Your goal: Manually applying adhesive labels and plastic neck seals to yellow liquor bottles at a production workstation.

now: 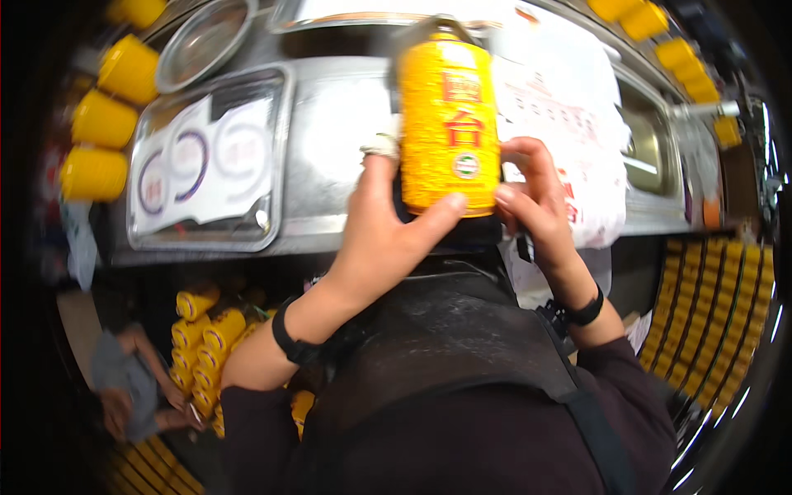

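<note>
You have a yellow bottle [448, 124] right in front of you, over the bench [330, 124], and its top points away from you. It looks a bit blurry. Your left grip [384, 223] is closed on the bottle's left side, with the thumb pressed on the low part of its front. A bit of white stuff is on one finger of that hand. Your right grip [540, 206] is at the bottle's right side, with the fingers bent and the thumb by the low corner, but you can't tell if it is squeezing. Something dark [466, 237] sits under the bottle's low end. On your left is a clear tray [285, 157] with white papers [194, 169] that have rings on them, and a round metal dish [206, 41] is behind it. On your right lie white sheets [561, 107] with red print, near a sink [652, 148].
</note>
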Motion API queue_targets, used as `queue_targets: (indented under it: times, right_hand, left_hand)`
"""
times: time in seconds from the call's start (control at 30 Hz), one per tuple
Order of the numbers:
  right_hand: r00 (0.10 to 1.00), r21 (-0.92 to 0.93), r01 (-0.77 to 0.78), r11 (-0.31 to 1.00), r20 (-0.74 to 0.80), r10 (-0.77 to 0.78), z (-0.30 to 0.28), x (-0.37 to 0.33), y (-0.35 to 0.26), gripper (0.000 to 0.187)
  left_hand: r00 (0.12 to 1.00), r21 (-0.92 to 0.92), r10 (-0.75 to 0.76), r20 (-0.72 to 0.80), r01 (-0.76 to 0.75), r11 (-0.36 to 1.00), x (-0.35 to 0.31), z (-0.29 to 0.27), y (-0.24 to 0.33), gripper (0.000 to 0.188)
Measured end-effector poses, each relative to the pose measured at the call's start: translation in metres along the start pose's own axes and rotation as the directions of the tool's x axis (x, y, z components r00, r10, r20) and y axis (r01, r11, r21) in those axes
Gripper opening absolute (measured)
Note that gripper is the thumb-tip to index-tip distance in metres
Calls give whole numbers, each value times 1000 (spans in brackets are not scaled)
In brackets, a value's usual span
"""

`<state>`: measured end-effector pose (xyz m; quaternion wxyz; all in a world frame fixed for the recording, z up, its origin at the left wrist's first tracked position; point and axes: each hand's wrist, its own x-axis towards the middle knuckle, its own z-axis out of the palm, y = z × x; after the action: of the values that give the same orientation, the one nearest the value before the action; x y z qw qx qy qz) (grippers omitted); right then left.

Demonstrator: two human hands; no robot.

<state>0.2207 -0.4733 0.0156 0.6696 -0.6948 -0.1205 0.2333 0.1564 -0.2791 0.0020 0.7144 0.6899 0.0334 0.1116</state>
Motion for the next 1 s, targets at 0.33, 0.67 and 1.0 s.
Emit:
queue_targets:
  times: [0.33, 0.67, 1.0]
  right_hand:
    - [1000, 94, 7, 996, 9, -8, 3, 4, -3, 45]
    - [999, 20, 29, 999, -19, -28, 6, 5, -5, 50]
    - [957, 145, -105, 984, -254, 140, -38, 27, -1, 22]
  left_hand:
    - [996, -43, -57, 68, 60, 997, 1, 0, 1, 66]
    - [989, -10, -110, 102, 111, 994, 1, 0, 5, 76]
    - [999, -27, -35, 32, 36, 999, 0, 0, 7, 67]
